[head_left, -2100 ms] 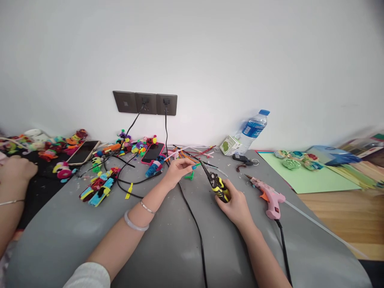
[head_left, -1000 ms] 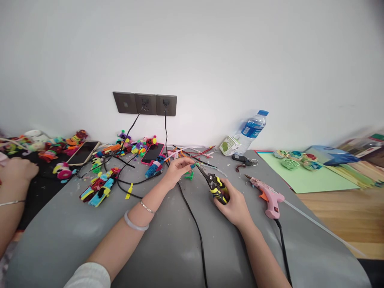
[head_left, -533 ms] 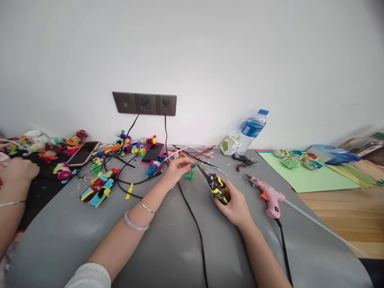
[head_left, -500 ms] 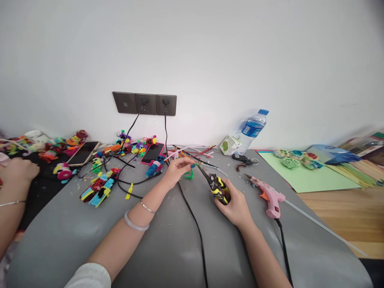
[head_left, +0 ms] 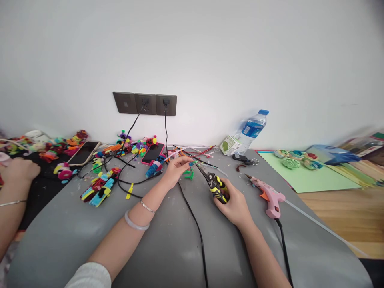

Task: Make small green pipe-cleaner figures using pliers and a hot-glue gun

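My left hand pinches a short green piece, apparently pipe cleaner, between thumb and fingertips. My right hand is wrapped round the black and yellow handles of long-nose pliers. The slim jaws point up and left, their tips close beside the green piece; whether they touch it is too small to tell. Below my left fingertips, small green bits lie on the grey table cover. A blue fuzzy figure lies left of my left hand.
A pink glue gun lies right of my right hand, its cord running to the front. A water bottle and a carton stand by the wall. Black cables cross the table. Another person's hand is far left.
The pliers and my right hand have shifted slightly left, the tips now nearer my left fingertips. More green shows on the table below them. My left hand has barely moved.
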Available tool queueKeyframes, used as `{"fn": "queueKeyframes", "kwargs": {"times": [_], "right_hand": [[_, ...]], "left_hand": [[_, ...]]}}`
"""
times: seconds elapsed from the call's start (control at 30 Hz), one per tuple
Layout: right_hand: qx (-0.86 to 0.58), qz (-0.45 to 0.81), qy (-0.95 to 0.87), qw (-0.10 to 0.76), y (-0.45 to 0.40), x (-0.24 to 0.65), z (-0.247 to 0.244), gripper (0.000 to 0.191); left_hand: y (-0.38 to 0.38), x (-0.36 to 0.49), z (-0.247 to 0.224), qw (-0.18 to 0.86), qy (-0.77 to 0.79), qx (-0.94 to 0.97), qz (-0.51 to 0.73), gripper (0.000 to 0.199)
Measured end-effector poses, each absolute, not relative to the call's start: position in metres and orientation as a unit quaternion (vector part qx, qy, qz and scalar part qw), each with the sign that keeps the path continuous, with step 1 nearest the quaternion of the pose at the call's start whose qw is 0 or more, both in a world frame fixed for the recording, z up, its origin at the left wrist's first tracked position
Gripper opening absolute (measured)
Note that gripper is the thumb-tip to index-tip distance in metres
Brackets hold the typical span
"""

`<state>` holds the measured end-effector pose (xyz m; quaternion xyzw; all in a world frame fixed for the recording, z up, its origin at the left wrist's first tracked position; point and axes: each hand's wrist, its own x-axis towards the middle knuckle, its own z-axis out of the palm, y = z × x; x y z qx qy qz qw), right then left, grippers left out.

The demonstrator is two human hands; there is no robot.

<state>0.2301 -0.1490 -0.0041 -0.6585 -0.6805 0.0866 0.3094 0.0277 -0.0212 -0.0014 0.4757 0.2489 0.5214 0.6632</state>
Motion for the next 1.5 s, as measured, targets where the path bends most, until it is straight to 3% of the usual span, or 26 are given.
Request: {"fn": "queueKeyframes", "kwargs": {"times": [1.5], "right_hand": [[-0.642,0.095,-0.684,0.332,-0.1518,0.2292,-0.0038,0.041]], "left_hand": [[-0.0273,0.0258,0.0069,0.671,0.255,0.501,0.484,0.036]]}}
